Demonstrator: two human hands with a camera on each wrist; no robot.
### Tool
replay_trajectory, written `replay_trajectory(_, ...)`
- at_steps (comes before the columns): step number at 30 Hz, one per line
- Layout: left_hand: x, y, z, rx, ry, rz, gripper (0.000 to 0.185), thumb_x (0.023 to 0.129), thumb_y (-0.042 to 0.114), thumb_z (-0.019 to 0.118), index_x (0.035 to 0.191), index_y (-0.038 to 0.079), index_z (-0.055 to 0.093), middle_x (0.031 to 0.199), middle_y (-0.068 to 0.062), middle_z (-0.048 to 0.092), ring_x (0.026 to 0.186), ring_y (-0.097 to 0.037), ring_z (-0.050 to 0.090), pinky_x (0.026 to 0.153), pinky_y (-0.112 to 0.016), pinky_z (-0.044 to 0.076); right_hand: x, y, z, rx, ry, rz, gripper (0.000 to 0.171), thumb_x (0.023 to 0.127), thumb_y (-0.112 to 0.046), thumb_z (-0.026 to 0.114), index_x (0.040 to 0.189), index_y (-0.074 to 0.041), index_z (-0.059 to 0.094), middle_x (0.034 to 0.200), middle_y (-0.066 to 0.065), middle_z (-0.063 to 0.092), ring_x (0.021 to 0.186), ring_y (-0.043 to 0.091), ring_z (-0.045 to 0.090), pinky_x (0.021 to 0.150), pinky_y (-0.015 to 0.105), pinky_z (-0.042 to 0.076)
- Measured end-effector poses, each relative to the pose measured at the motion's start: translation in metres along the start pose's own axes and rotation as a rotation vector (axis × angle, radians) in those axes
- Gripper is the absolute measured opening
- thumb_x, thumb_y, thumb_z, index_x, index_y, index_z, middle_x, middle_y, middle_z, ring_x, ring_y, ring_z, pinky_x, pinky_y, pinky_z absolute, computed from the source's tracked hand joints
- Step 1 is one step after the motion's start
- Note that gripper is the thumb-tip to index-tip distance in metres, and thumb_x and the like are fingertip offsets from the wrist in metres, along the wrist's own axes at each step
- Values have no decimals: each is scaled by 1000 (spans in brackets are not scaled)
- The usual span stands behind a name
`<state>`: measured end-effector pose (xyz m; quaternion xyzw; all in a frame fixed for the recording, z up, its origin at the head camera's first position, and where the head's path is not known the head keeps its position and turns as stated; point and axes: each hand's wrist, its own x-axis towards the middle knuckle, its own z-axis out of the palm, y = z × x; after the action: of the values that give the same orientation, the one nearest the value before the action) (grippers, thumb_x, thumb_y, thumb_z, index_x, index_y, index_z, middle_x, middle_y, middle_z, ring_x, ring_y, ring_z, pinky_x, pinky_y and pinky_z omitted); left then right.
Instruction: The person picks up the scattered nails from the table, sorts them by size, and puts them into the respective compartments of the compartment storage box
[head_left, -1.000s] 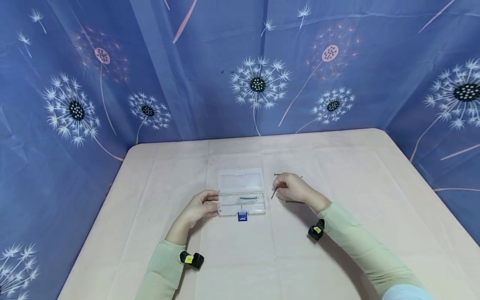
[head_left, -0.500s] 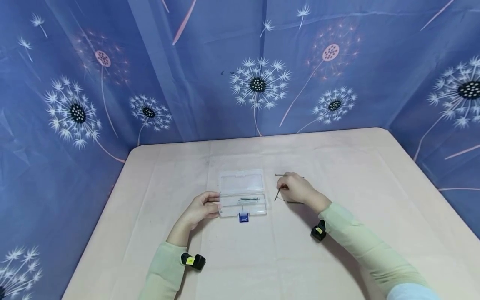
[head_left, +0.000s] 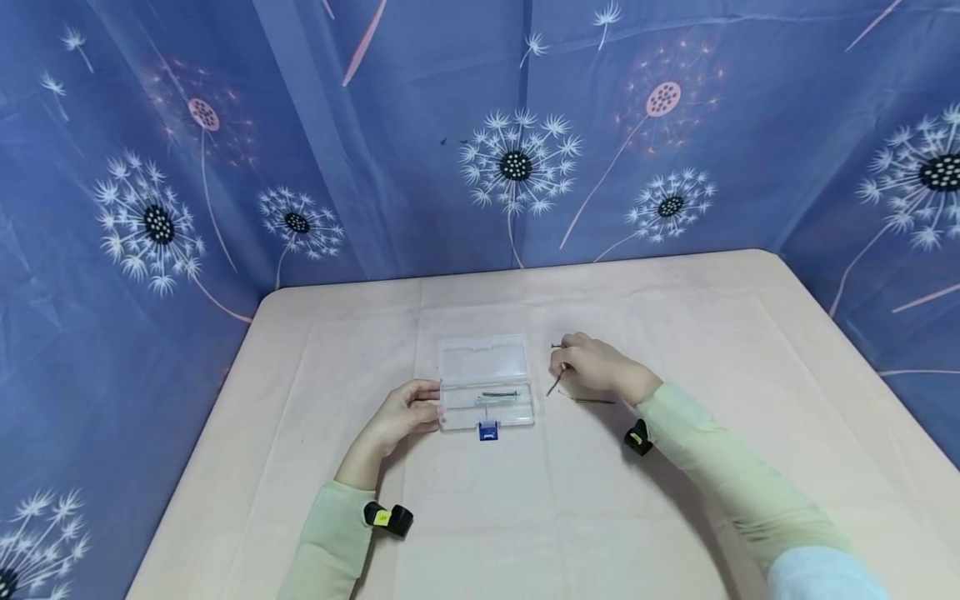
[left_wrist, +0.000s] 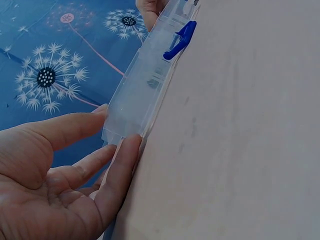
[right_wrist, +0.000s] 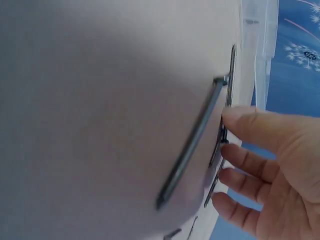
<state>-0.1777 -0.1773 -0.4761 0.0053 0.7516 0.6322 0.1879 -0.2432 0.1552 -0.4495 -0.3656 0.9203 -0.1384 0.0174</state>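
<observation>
A clear plastic box (head_left: 486,387) lies open on the table, its blue latch (head_left: 488,431) facing me and a few nails inside. My left hand (head_left: 405,411) holds the box's left end between thumb and fingers (left_wrist: 122,165); the box (left_wrist: 145,85) and latch (left_wrist: 180,40) fill the left wrist view. To the right of the box, my right hand (head_left: 592,367) pinches a thin nail (head_left: 555,385) that points down-left. In the right wrist view, the fingers (right_wrist: 250,160) close on that nail beside a loose nail (right_wrist: 195,145) on the table.
Another nail (head_left: 596,401) lies just in front of the right hand, and the head of one more (head_left: 557,345) shows behind it. The pale pink table (head_left: 675,517) is walled by a blue dandelion-print curtain (head_left: 375,167) at the back and both sides.
My right hand has shifted slightly back over the far nail, hiding most of it, while still pinching its nail. The left hand and the box have stayed put.
</observation>
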Motion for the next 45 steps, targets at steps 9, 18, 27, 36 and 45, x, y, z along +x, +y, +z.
replay_trajectory(9,-1,3,0,-11,-4,1,50,87,1,61,132,-11,42,124,-28,50,86,-9,59,79,-30,59,3,4,-3,-7,-100,-52,21,86,2,57,74,-14,56,79,0,48,78,17,42,70,29,40)
replay_trajectory(18,1,-1,-1,-14,-11,2,49,87,0,60,131,-11,43,124,-28,50,86,-10,60,78,-29,59,1,7,0,107,-42,-19,13,85,8,55,91,-1,63,91,8,63,91,27,56,86,42,50)
replay_trajectory(27,2,-1,-1,-16,-17,15,48,87,-1,60,130,-12,42,123,-29,51,84,-9,60,77,-30,60,3,15,9,391,100,-5,12,90,5,57,80,-2,56,74,1,54,68,7,45,61,23,46)
replay_trajectory(36,2,0,-1,-14,-13,10,49,87,-1,60,130,-12,43,123,-29,50,85,-9,59,78,-31,59,1,2,6,725,155,218,7,88,8,56,89,13,61,87,25,62,69,13,56,59,27,58)
replay_trajectory(45,2,1,-1,-6,-4,1,49,86,0,61,131,-12,43,123,-28,50,87,-11,59,80,-32,59,4,-2,11,834,192,265,11,86,6,59,94,12,63,89,27,64,64,9,56,55,24,55)
